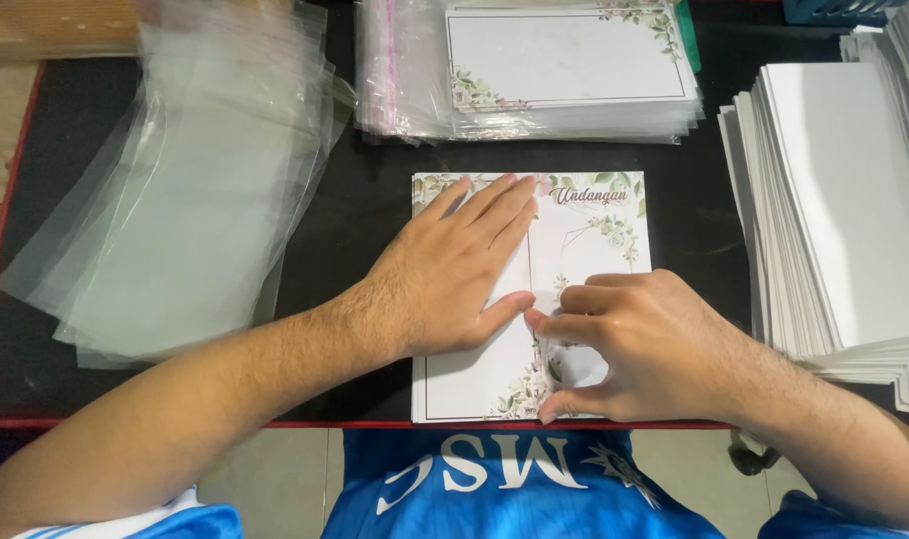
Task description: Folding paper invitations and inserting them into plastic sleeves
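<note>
A white card with green floral corners (594,235) lies folded on the black table (360,215), close to its front edge. My left hand (454,265) rests flat on the card's left half, fingers spread and pointing away from me. My right hand (634,344) sits on the right half, fingers curled, with index fingertip and thumb pressing on the card near the centre fold. The card seems to top a thin stack of similar cards.
Loose clear plastic sleeves (190,190) are piled at the left. A stack of sleeved floral cards (564,70) lies at the back centre. Tall stacks of white folded sheets (834,210) fill the right side. A red strip runs along the table's front edge.
</note>
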